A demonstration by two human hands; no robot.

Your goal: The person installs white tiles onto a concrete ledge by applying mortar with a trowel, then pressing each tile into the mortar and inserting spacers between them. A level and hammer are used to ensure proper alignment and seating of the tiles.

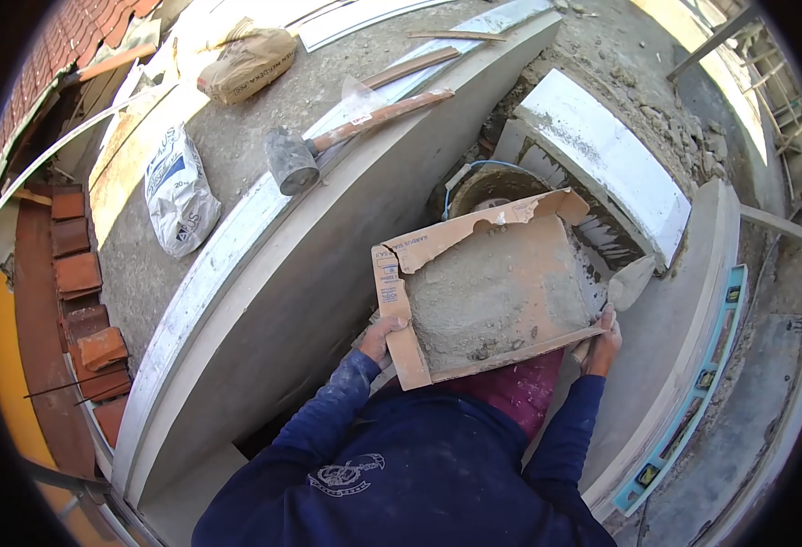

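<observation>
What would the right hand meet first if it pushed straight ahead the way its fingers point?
The right hand grips the edge of the torn cardboard tray. Straight beyond its fingertips lies the trowel blade, seemingly first, though depth is unclear; the white curved block lies farther on.

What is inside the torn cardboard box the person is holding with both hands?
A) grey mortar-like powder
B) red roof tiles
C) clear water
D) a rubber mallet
A: the cardboard box, gripped by the left hand and the right hand, holds a heap of grey powdery material; the mallet lies apart on the concrete slab.
</observation>
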